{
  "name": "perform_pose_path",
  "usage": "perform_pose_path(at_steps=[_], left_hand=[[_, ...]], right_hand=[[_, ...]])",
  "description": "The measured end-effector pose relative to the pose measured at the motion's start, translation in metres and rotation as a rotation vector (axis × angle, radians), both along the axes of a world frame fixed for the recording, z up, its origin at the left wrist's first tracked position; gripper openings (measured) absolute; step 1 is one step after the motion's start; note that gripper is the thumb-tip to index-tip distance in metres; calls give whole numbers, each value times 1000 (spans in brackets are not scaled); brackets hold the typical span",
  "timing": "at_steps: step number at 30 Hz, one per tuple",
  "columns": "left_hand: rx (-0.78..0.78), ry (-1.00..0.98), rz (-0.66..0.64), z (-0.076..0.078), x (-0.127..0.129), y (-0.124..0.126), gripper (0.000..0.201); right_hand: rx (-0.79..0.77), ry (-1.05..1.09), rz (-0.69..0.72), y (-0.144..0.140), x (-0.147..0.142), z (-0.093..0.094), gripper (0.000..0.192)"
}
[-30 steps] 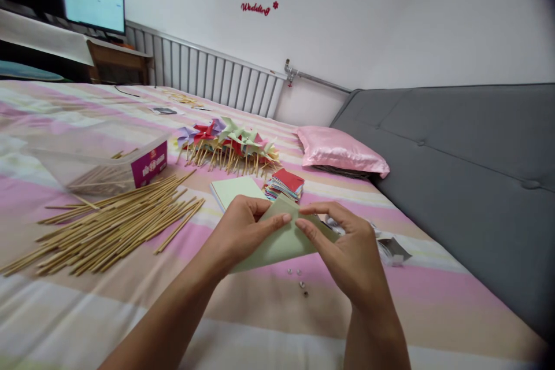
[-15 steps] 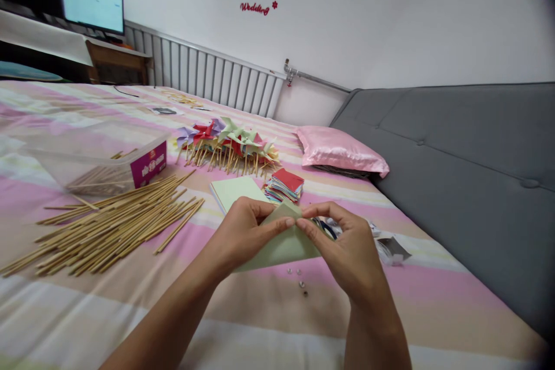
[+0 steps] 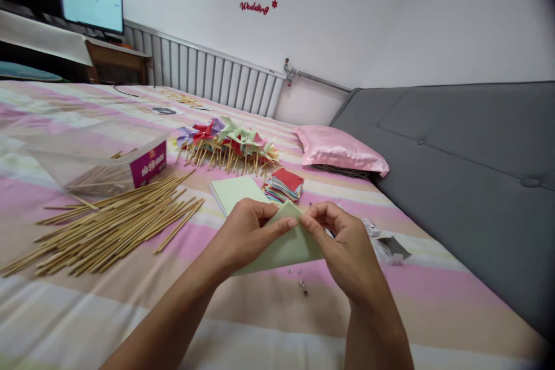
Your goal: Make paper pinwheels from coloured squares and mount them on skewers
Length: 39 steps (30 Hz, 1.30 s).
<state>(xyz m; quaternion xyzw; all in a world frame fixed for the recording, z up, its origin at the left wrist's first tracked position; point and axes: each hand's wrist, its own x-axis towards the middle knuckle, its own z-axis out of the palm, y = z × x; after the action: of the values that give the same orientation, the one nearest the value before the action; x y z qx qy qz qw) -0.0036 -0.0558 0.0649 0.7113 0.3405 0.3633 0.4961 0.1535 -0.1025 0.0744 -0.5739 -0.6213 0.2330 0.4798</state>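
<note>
Between my two hands is a light green sheet of paper (image 3: pixel 284 251), held up over the bed with one corner pointing away from me. My left hand (image 3: pixel 249 231) pinches it near that corner, thumb on top. My right hand (image 3: pixel 340 240) grips the right edge close by, its thumb and forefinger pressed together on the paper. Below the sheet, several tiny metal pieces (image 3: pixel 302 284) lie on the bedspread. Just beyond my left hand rests a pad of pale green paper (image 3: pixel 238 189). A stack of small coloured squares, red on top (image 3: pixel 287 179), sits beside it.
Wooden sticks (image 3: pixel 117 225) lie in a loose pile at left, before a clear plastic box (image 3: pixel 99 150) holding more. Finished paper pinwheels (image 3: pixel 229 141) are bunched behind. A pink pillow (image 3: pixel 342 150) leans near the grey headboard (image 3: pixel 459 156). Small plastic packets (image 3: pixel 392 250) lie at right.
My right hand has shifted slightly, its thumb sliding right along the paper's edge and its fingers curling in more. My left hand has hardly moved.
</note>
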Motion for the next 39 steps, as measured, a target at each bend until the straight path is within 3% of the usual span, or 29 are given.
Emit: perform_pose_path(at_steps=[9,13,15,19,21,24,26,32,39], left_hand=[[34,23,-12,-4,-1,0,40],[-7,-45,-8,-3,-2,3,38],[-30,-99,68,-2,-4,6,36],[-24,-269,328,1,-9,14,33],[-11,-366,407,0,-9,16,29],[25,-457,434,-2,-7,16,27],[46,-476,422,-4,-5,14,27],[72,-473,376,-7,4,10,28],[-25,-381,257,-3,2,10,35]], right_hand=[[0,16,-2,1,1,-2,21],[90,-34,-49,0,-1,-1,17],[192,-82,-155,0,-1,1,23],[395,-7,-432,3,2,0,55],[371,153,-384,6,1,-1,59],[212,399,-133,10,-6,-3,54],[132,493,-38,10,-12,-3,43],[21,650,-37,12,-22,-3,30],[29,636,-83,19,-14,-10,27]])
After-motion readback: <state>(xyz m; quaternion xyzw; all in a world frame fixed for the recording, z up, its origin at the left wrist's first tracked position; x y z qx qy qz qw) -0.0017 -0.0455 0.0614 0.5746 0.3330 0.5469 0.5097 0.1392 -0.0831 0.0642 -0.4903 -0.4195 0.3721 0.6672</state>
